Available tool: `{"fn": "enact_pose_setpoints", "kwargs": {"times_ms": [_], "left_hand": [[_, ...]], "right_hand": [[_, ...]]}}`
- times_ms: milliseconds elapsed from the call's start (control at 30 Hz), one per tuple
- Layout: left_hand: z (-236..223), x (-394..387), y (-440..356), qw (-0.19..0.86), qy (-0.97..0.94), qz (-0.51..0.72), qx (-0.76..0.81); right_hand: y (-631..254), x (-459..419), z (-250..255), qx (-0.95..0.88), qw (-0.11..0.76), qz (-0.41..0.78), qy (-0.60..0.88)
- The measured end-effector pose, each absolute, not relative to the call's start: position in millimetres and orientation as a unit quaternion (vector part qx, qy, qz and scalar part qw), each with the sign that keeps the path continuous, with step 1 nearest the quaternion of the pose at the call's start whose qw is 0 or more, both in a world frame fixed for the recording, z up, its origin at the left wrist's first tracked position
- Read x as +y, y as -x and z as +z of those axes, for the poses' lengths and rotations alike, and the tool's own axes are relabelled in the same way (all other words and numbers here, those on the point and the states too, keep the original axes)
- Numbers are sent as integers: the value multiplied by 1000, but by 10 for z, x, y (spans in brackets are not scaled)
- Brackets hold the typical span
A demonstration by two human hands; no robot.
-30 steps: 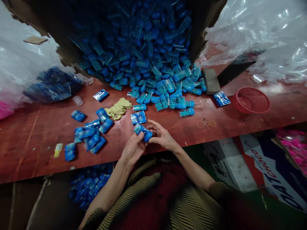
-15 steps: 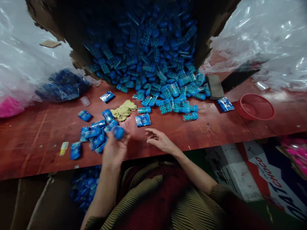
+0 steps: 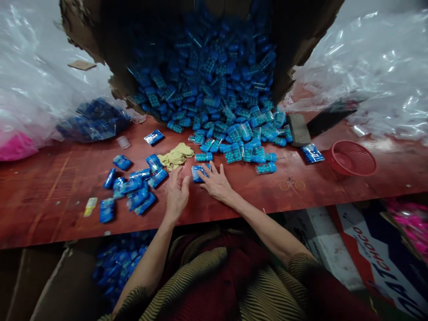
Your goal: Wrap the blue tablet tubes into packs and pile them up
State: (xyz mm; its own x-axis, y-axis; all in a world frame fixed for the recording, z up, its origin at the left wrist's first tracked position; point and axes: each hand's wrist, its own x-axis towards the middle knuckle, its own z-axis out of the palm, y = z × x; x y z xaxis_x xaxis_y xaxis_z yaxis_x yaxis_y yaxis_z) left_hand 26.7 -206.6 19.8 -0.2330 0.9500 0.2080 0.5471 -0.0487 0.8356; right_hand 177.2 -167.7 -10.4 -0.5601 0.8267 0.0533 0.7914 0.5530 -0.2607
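My right hand (image 3: 218, 183) lies with its fingers spread, the fingertips touching a flat stack of blue printed wrappers (image 3: 197, 174) on the table. Just left of that stack my left hand (image 3: 177, 194) is open and holds nothing. Beyond its fingers is a crumpled yellow-green cloth (image 3: 176, 156). Several blue-wrapped bottles (image 3: 136, 184) lie in a loose group to the left. Past the wrappers, a clear bottle of turquoise balls with a blue cap (image 3: 203, 157) lies on its side, in front of a heap of such bottles (image 3: 234, 131).
The heap spills from a torn cardboard box (image 3: 95, 33) onto the red table (image 3: 60, 178). At the right are a grey block (image 3: 298, 129), another wrapper stack (image 3: 312, 153) and a red basket (image 3: 352, 158). Plastic bags (image 3: 384, 62) flank the box. Wrapped bottles (image 3: 122, 263) fill a space below the table.
My left hand carried a wrapped bottle to the left group and let it go; one more lies there at its far left. The left hand came back, and my right hand moved onto the wrapper stack.
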Motion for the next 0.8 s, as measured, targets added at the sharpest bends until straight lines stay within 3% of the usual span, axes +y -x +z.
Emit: {"fn": "enact_pose_setpoints", "kwargs": {"times_ms": [233, 367, 500, 800], "left_hand": [[-179, -2170, -305, 140, -710, 232, 649], [-236, -2227, -321, 116, -711, 218, 658], [-245, -2246, -322, 103, -721, 157, 667], [-263, -2280, -296, 146, -699, 256, 652]], "right_hand": [[-1916, -1928, -135, -872, 104, 115, 465], [-1947, -1916, -81, -847, 150, 104, 500], [-1920, -1891, -107, -842, 139, 105, 510], [-1899, -1930, -126, -821, 161, 111, 537]]}}
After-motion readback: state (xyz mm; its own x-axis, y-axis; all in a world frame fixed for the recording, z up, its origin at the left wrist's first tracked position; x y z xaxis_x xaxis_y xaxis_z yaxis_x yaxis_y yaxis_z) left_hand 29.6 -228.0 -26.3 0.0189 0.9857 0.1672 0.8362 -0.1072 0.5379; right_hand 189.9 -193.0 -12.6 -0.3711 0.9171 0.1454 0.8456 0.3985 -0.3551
